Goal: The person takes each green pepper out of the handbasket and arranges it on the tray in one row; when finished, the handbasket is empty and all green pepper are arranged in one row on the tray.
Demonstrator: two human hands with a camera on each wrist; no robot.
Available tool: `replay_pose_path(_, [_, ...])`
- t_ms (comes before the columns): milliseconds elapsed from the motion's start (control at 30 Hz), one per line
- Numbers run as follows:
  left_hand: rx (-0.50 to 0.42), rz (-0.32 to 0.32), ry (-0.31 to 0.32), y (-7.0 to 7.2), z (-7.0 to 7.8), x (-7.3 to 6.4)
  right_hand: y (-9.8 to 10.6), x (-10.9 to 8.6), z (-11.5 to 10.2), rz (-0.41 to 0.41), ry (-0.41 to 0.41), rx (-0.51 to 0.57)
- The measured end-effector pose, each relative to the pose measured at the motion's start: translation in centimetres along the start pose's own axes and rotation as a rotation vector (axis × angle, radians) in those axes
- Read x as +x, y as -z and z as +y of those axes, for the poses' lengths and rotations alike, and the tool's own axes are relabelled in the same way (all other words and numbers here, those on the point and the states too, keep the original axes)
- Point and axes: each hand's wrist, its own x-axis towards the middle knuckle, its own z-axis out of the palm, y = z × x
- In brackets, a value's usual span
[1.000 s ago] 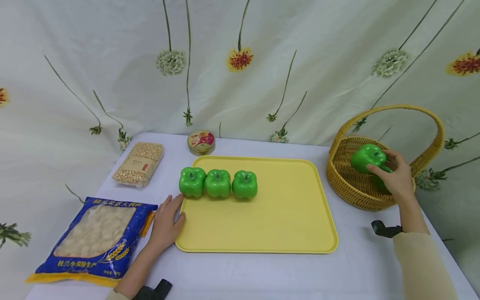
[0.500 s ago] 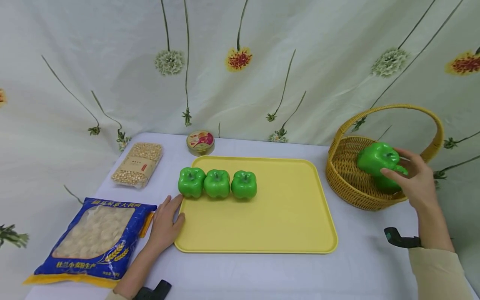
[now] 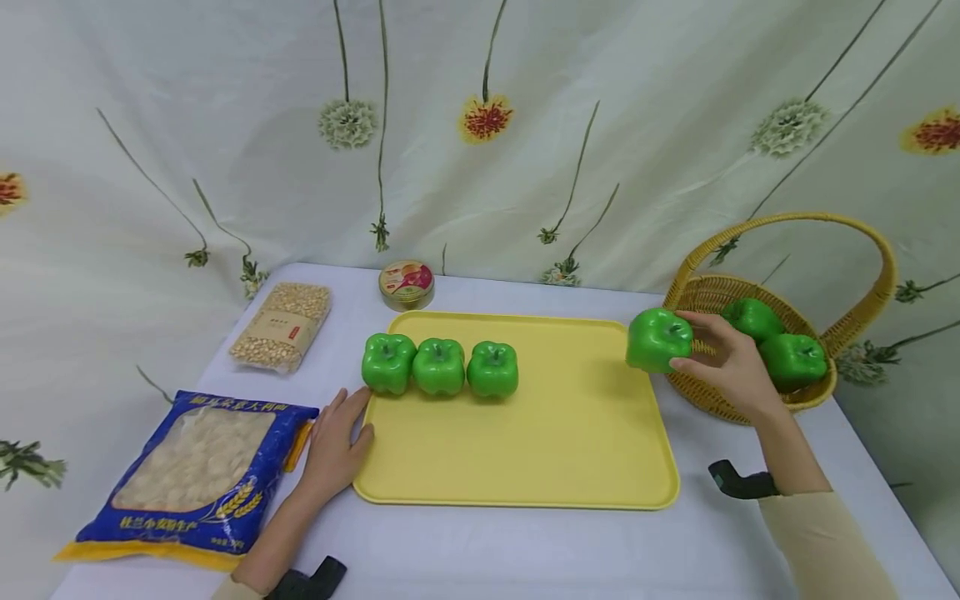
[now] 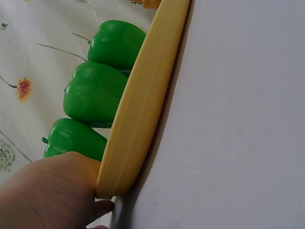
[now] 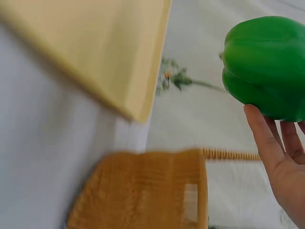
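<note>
My right hand (image 3: 727,362) holds a green bell pepper (image 3: 651,340) between thumb and fingers, raised over the right edge of a yellow tray (image 3: 525,458). In the right wrist view the pepper (image 5: 267,67) sits at the fingertips. Two more green peppers, one farther back (image 3: 750,319) and one nearer (image 3: 795,362), lie in the wicker basket (image 3: 697,396). Along the tray's back left, three peppers stand in a row: left (image 3: 388,363), middle (image 3: 438,367) and right (image 3: 492,369). My left hand (image 3: 336,442) rests against the tray's left edge, fingers extended near the leftmost pepper.
Left of the tray lies a blue and yellow bag (image 3: 198,479) with pale contents. Behind it is a clear pack of kernels (image 3: 283,327). A round tin (image 3: 406,284) stands behind the tray. The basket's tall handle (image 3: 817,217) arches above it. A flowered cloth (image 3: 262,167) hangs behind the table.
My right hand has drawn a bell pepper out of the basket and moved it left to the tray's right edge. The left hand stays in place.
</note>
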Motion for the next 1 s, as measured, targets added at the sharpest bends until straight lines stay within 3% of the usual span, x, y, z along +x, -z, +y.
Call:
replay_pose_path(200, [0.007, -0.002, 0.002, -0.1, 0.0, 0.0, -3.5, 1.5, -0.6, -0.119, 0.016, 0.12])
replay_pose_path(367, [0.006, -0.012, 0.009, -0.2, 0.0, 0.1, -6.1, 2.5, -1.4, -0.204, -0.017, 0.199])
replay_pose_path(667, [0.003, -0.017, 0.018, -0.2, 0.1, 0.0, -9.8, 3.0, -1.2, -0.313, -0.104, 0.179])
replay_pose_path(1000, [0.007, -0.015, 0.017, 0.2, 0.2, 0.0, -11.3, 3.1, -0.5, -0.353, -0.141, 0.156])
